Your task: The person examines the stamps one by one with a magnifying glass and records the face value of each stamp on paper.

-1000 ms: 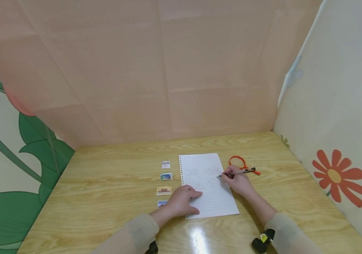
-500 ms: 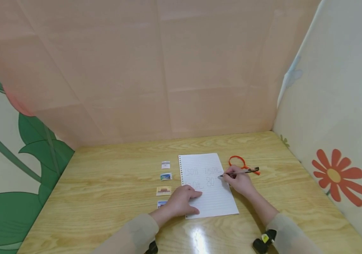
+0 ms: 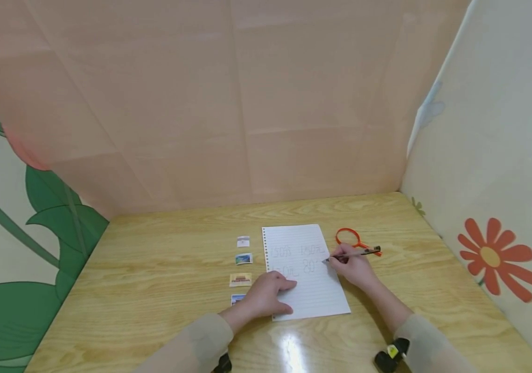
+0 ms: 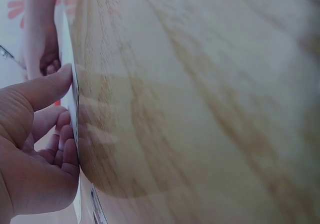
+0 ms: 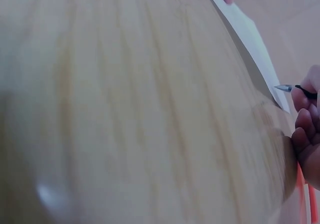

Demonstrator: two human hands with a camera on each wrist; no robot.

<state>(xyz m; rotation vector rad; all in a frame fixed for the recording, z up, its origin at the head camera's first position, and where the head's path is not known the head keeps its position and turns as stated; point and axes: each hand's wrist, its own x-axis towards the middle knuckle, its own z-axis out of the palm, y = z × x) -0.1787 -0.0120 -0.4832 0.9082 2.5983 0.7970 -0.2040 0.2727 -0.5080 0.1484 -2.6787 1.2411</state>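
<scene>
A sheet of lined, hole-punched paper lies on the table with handwritten figures, among them "80". My left hand rests on its lower left part, thumb and fingers spread apart. In the left wrist view the fingertips touch the sheet. With thumb and fingers, my right hand pinches a dark-ended pen, tilted, its tip at the paper just right of the "80". The right wrist view shows the pen tip close to the sheet.
Left of the paper, several small picture stamps stand in a column: a pale one, a green-blue one, a yellow one and one partly behind my left hand. A red ring with a handle lies beyond my right hand.
The pen tip has shifted slightly on the paper, and a small faint mark now shows right of the "80". My left hand has stayed in place.
</scene>
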